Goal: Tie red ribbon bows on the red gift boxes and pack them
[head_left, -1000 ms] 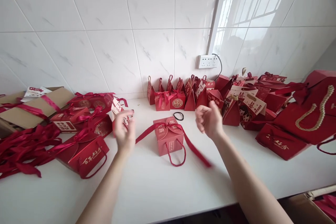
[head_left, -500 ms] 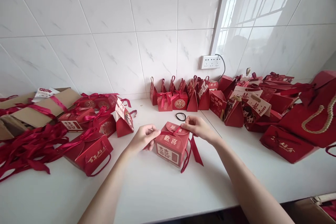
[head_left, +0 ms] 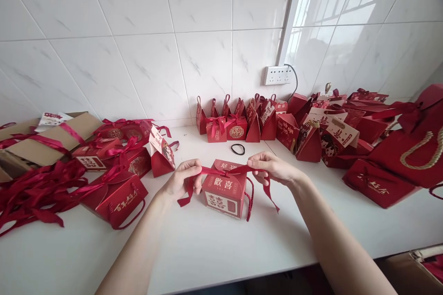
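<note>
A red gift box (head_left: 224, 193) with gold and white characters stands upright on the white table in front of me. Across its top runs a red ribbon (head_left: 208, 171), crossed or knotted at the middle of the lid. My left hand (head_left: 184, 179) pinches one side of the ribbon to the left of the box, and a loose tail hangs below the fingers. On the other side my right hand (head_left: 270, 168) pinches the opposite end, its tail dangling too. The ribbon is stretched between both hands. A red cord handle (head_left: 249, 200) hangs at the box's right side.
A black elastic loop (head_left: 237, 149) lies behind the box. Several small red boxes (head_left: 237, 128) line the wall, with more crowded at right under a large red bag (head_left: 404, 154). At left lie a ribbon heap (head_left: 38, 198), a cardboard box (head_left: 48, 147) and further gift boxes (head_left: 117, 200).
My hands have moved apart, pulling the ribbon out sideways to left and right. Ribbon tails now hang from both hands, and the box has turned slightly.
</note>
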Available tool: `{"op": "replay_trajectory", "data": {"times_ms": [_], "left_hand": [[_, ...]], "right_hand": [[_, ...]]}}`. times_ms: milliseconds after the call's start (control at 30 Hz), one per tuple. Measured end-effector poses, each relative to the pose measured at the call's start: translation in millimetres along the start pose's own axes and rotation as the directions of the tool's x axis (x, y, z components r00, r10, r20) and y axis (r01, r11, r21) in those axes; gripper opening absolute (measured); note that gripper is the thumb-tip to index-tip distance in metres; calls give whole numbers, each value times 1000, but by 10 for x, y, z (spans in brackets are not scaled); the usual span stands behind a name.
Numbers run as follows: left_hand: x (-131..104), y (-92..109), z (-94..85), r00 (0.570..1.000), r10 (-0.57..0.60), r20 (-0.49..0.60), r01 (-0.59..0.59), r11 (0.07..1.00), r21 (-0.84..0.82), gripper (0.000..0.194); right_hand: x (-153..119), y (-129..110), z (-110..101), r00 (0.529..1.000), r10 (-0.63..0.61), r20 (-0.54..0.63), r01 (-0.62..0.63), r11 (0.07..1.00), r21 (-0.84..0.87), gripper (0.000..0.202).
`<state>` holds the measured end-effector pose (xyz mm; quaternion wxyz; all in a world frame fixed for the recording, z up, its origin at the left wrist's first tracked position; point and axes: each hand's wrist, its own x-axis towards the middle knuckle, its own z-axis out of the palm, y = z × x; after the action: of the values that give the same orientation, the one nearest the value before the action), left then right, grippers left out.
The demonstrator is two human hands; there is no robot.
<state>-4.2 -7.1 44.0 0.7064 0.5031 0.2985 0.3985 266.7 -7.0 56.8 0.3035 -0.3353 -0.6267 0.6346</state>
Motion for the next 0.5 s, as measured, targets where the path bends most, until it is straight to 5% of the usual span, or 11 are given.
{"op": "replay_trajectory", "data": {"times_ms": [167,333,500], "left_hand": [[-48,10,-39,982,-91,167,91,996,6,30],[-78,25,-9,851,-283,442,214,956,201,26],[-70,30,-16,905,-249,346,186,961,207,38]], "right_hand": [[67,24,36,997,-47,-61,54,990,129,40],[134,123,12,991,-87,-105,108,972,208,43],[121,125,39,998,-6,-66,13,993,115,52]]}}
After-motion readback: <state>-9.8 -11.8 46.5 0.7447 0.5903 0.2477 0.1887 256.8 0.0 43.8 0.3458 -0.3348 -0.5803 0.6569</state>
